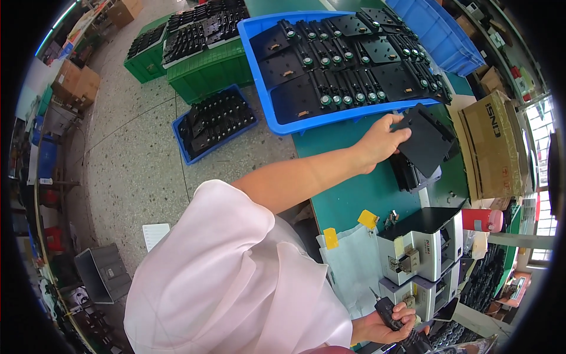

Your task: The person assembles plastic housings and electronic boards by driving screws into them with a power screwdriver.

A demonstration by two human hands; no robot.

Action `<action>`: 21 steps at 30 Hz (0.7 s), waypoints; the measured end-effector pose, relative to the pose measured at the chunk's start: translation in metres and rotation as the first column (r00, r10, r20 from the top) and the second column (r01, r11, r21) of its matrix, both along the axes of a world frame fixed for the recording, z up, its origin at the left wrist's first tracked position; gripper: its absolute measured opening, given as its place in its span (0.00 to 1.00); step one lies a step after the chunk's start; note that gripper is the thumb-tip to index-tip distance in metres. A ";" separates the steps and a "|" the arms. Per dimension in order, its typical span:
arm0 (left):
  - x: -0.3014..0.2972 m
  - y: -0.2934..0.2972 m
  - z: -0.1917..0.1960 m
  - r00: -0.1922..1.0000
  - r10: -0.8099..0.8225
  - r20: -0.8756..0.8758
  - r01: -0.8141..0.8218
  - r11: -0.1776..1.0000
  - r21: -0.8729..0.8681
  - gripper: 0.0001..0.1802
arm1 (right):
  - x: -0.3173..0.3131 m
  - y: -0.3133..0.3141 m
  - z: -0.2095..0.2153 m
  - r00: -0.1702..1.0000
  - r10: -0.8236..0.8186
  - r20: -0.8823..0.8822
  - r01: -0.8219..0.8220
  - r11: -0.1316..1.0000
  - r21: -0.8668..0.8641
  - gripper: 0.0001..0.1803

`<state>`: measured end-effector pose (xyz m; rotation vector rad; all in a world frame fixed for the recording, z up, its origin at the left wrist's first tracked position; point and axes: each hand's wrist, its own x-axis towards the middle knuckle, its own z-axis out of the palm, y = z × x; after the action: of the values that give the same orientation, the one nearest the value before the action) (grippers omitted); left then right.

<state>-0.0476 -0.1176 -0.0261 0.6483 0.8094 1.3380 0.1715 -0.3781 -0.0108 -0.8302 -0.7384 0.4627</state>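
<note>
A large blue tray point(259, 76) of black plates with green-capped parts lies at the far end of the green surface point(348, 194). Left of the tray, green crates point(206, 74) carry more black parts, and a small blue bin point(213, 123) of black parts sits on the speckled floor point(135, 171) below them. Right of the tray stands an empty blue crate point(439, 32), and near its lower right corner a brown carton point(492, 144). Well below the tray, two grey machines point(424, 248) are stacked, with yellow tape tabs point(368, 219) beside them and what may be a pink-and-red bottle point(482, 220).
</note>
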 end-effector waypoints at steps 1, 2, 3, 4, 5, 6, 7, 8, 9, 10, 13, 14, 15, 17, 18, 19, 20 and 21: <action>0.001 0.004 -0.001 0.994 0.030 -0.107 -0.030 1.000 0.010 0.18 | 0.000 -0.001 -0.001 1.000 -0.003 0.000 0.003 1.000 0.003 0.14; 0.002 0.010 -0.003 0.992 0.034 -0.123 -0.030 0.999 0.034 0.19 | -0.001 0.000 -0.001 1.000 0.003 -0.020 -0.003 1.000 -0.004 0.14; 0.003 0.017 -0.004 0.992 0.032 -0.124 -0.028 0.999 0.036 0.19 | -0.002 0.001 -0.001 0.999 0.009 -0.041 -0.010 1.000 -0.011 0.13; 0.003 0.023 -0.004 0.986 0.056 -0.157 -0.049 0.998 0.049 0.18 | -0.006 0.003 0.000 0.999 0.005 -0.042 -0.006 1.000 -0.009 0.13; 0.006 0.031 -0.007 0.980 0.076 -0.185 -0.066 0.996 0.059 0.18 | -0.010 0.004 0.002 0.997 -0.041 -0.063 0.041 0.999 -0.011 0.12; 0.013 0.042 -0.016 0.981 0.063 -0.181 -0.053 0.997 0.060 0.18 | -0.013 0.004 0.005 0.992 -0.095 -0.084 0.094 0.995 -0.014 0.10; 0.022 0.056 -0.028 0.942 0.142 -0.305 -0.103 0.984 0.142 0.17 | -0.014 0.004 0.007 0.990 -0.115 -0.081 0.115 0.993 -0.013 0.10; 0.030 0.064 -0.036 0.880 0.224 -0.419 -0.138 0.964 0.227 0.17 | -0.014 0.002 0.008 0.984 -0.125 -0.125 0.127 0.992 0.009 0.08; 0.037 0.061 -0.026 0.841 0.193 -0.505 -0.088 0.970 0.225 0.19 | -0.014 -0.004 0.010 0.969 -0.181 -0.167 0.189 0.982 0.032 0.22; 0.035 0.064 -0.030 0.736 0.296 -0.609 -0.093 0.935 0.342 0.19 | -0.018 -0.003 0.014 0.969 -0.206 -0.136 0.211 0.977 0.019 0.12; 0.005 0.052 -0.023 0.509 0.395 -0.765 -0.041 0.899 0.437 0.20 | -0.006 -0.004 0.000 0.995 0.073 -0.071 -0.072 0.997 0.018 0.08; 0.003 0.061 -0.038 0.598 0.352 -0.720 -0.046 0.912 0.407 0.21 | -0.016 0.001 0.005 0.993 0.009 -0.115 -0.005 0.999 0.041 0.17; 0.002 0.069 -0.047 0.690 0.248 -0.680 -0.040 0.951 0.307 0.20 | -0.019 0.005 0.004 0.986 -0.092 -0.139 0.095 0.995 0.019 0.33; 0.019 0.064 -0.031 0.804 0.077 -0.589 0.041 0.982 0.185 0.18 | -0.019 0.008 0.010 0.965 -0.207 -0.160 0.218 0.974 0.054 0.22; 0.027 0.064 -0.030 0.800 0.046 -0.598 0.088 0.977 0.193 0.18 | -0.017 0.007 0.009 0.953 -0.250 -0.174 0.263 0.963 0.060 0.22; 0.034 0.067 -0.030 0.790 0.015 -0.613 0.111 0.980 0.167 0.17 | -0.014 0.007 0.007 0.954 -0.257 -0.157 0.271 0.960 0.074 0.28; 0.038 0.071 -0.031 0.779 0.000 -0.628 0.116 0.983 0.145 0.17 | -0.011 0.009 0.005 0.959 -0.248 -0.140 0.262 0.961 0.090 0.34; 0.037 0.075 -0.036 0.771 0.010 -0.637 0.115 0.981 0.154 0.17 | -0.011 0.011 0.005 0.957 -0.244 -0.155 0.260 0.961 0.098 0.34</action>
<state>-0.0110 -0.0422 -0.0623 1.3111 1.2044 1.1465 0.1605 -0.3669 -0.0057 -0.7605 -0.5144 0.2429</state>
